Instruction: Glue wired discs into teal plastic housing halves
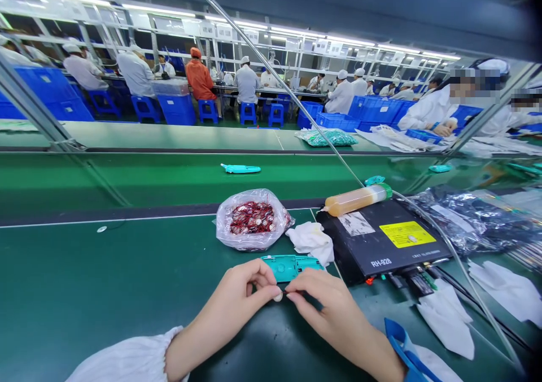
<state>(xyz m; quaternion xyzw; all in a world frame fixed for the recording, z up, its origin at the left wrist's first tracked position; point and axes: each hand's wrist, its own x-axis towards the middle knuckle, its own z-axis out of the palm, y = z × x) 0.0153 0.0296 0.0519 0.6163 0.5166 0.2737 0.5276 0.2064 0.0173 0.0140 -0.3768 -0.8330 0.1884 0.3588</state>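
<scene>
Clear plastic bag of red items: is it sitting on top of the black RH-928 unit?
No, the clear plastic bag rests on the green belt, just left of the black RH-928 unit.

Rows of fluorescent strip lights light the factory brightly from overhead, leaving only faint shadows beneath the left hand and right hand. Glare streaks the green conveyor belt and clear plastic bag. Wide-angle distortion bends the edges; the top-right corner darkens, with mosaic blur nearby.
</scene>
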